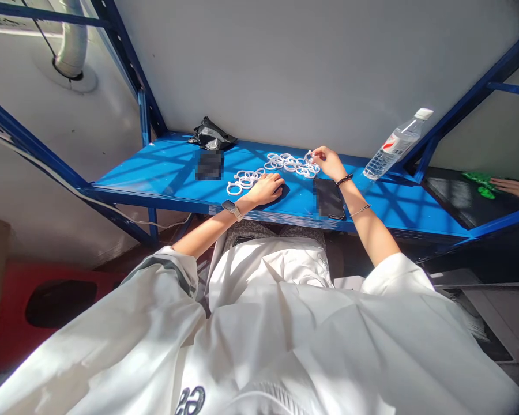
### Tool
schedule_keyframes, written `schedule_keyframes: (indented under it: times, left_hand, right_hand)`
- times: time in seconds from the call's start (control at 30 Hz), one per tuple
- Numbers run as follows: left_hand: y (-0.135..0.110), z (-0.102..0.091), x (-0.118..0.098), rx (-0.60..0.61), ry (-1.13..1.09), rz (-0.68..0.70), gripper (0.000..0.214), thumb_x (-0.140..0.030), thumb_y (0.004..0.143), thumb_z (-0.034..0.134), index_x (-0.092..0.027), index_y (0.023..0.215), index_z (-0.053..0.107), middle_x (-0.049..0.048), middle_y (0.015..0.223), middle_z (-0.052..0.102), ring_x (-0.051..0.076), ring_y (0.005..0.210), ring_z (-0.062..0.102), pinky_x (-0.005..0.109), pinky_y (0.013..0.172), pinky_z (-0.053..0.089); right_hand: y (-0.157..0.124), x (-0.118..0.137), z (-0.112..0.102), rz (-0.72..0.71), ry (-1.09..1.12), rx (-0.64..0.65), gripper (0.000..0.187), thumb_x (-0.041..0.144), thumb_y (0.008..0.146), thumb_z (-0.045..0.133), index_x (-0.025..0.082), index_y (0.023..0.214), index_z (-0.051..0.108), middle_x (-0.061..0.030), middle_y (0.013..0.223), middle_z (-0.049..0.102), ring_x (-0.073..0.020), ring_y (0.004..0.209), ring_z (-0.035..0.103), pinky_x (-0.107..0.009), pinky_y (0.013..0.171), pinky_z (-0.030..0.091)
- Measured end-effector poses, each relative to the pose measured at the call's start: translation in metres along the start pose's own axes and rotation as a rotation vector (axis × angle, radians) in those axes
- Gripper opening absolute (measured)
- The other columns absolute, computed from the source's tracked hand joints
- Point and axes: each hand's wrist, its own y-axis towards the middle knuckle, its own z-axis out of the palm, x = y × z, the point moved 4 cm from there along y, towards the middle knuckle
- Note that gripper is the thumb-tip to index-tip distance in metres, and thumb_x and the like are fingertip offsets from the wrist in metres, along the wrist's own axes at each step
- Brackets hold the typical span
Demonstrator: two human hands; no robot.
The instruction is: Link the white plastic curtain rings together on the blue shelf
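Observation:
Two groups of white plastic rings, which look like curtain rings with small eyelets, lie on the blue shelf table (155,164). The larger pile (289,163) is at the back middle, and the smaller group (241,183) is nearer the front left. My right hand (328,163) is over the right end of the larger pile, thumb and fingertips pinched on a white ring (308,157). My left hand (266,190) rests palm down on the table beside the smaller group. Its fingers are loosely bent and point right; the underside is hidden.
A dark phone (330,199) lies by my right forearm. A clear water bottle (393,147) stands at the right. At the back left are a black plastic bag (211,136) and a blurred dark item (210,165). Another person's hand (516,189) is near green pieces (480,183).

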Motion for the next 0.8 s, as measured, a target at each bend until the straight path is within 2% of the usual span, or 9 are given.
schedule_keyframes:
  times: [0.07, 0.17, 0.23, 0.33, 0.47, 0.6, 0.7, 0.8]
  left_hand:
    - [0.0, 0.0, 0.0, -0.019, -0.043, -0.003, 0.032, -0.025, 0.096, 0.041, -0.012, 0.119, 0.06, 0.0174, 0.116, 0.062, 0.03, 0.11, 0.058, 0.046, 0.099, 0.044]
    - [0.0, 0.0, -0.002, -0.05, -0.191, 0.023, 0.034, -0.031, 0.097, 0.043, -0.011, 0.121, 0.057, 0.0175, 0.118, 0.063, 0.029, 0.111, 0.058, 0.043, 0.099, 0.046]
    - [0.0, -0.001, -0.003, -0.052, -0.314, 0.054, 0.032, -0.035, 0.097, 0.044, -0.012, 0.115, 0.058, 0.016, 0.114, 0.064, 0.026, 0.106, 0.06, 0.039, 0.095, 0.048]
    - [0.0, -0.003, -0.004, -0.069, -0.436, 0.085, 0.028, -0.038, 0.094, 0.049, -0.015, 0.102, 0.061, 0.0134, 0.107, 0.066, 0.023, 0.099, 0.061, 0.035, 0.091, 0.049]
    - [0.001, -0.005, -0.003, -0.074, -0.602, 0.102, 0.029, -0.04, 0.091, 0.054, -0.015, 0.101, 0.063, 0.0118, 0.104, 0.068, 0.021, 0.096, 0.063, 0.032, 0.087, 0.051]
    - [0.002, -0.007, -0.002, -0.063, -0.745, 0.045, 0.041, -0.041, 0.086, 0.06, -0.014, 0.117, 0.058, 0.0087, 0.098, 0.07, 0.02, 0.089, 0.065, 0.031, 0.083, 0.052]
    - [0.0, -0.011, -0.008, -0.046, -0.814, 0.049, 0.061, -0.046, 0.082, 0.066, -0.016, 0.133, 0.048, 0.0112, 0.108, 0.067, 0.021, 0.091, 0.066, 0.031, 0.081, 0.054]
    - [-0.002, -0.019, -0.015, -0.042, -0.844, 0.096, 0.071, -0.055, 0.083, 0.066, -0.019, 0.14, 0.042, 0.0149, 0.122, 0.061, 0.023, 0.098, 0.066, 0.031, 0.078, 0.055]
  right_hand:
    - [-0.017, 0.008, 0.011, 0.035, 0.173, 0.002, 0.02, 0.04, 0.09, 0.057, 0.022, 0.097, 0.059, -0.0072, 0.1, 0.071, -0.0232, 0.1, 0.068, -0.044, 0.095, 0.055]
    - [-0.053, 0.024, 0.038, 0.045, 0.419, 0.088, 0.031, 0.05, 0.084, 0.061, 0.023, 0.099, 0.058, -0.0054, 0.096, 0.07, -0.0212, 0.1, 0.068, -0.04, 0.09, 0.058]
    - [-0.077, 0.03, 0.057, 0.057, 0.561, 0.131, 0.035, 0.053, 0.081, 0.065, 0.023, 0.097, 0.057, -0.0043, 0.095, 0.07, -0.02, 0.098, 0.068, -0.038, 0.087, 0.059]
    - [-0.101, 0.029, 0.074, 0.118, 0.641, 0.089, 0.039, 0.059, 0.081, 0.063, 0.023, 0.095, 0.055, -0.0041, 0.094, 0.07, -0.0169, 0.09, 0.069, -0.036, 0.085, 0.06]
    - [-0.107, 0.027, 0.083, 0.142, 0.573, 0.058, 0.044, 0.064, 0.078, 0.065, 0.022, 0.089, 0.058, -0.0028, 0.084, 0.07, -0.0149, 0.076, 0.068, -0.031, 0.074, 0.061]
    - [-0.104, 0.031, 0.088, 0.125, 0.49, 0.091, 0.043, 0.065, 0.079, 0.063, 0.022, 0.081, 0.059, -0.0011, 0.073, 0.068, -0.0152, 0.069, 0.067, -0.027, 0.064, 0.058]
    - [-0.104, 0.031, 0.091, 0.14, 0.492, 0.091, 0.043, 0.065, 0.081, 0.061, 0.022, 0.081, 0.059, -0.0012, 0.069, 0.068, -0.0152, 0.065, 0.066, -0.027, 0.062, 0.056]
    - [-0.105, 0.032, 0.091, 0.148, 0.51, 0.119, 0.043, 0.065, 0.08, 0.063, 0.022, 0.084, 0.061, -0.001, 0.068, 0.068, -0.015, 0.062, 0.065, -0.028, 0.061, 0.055]
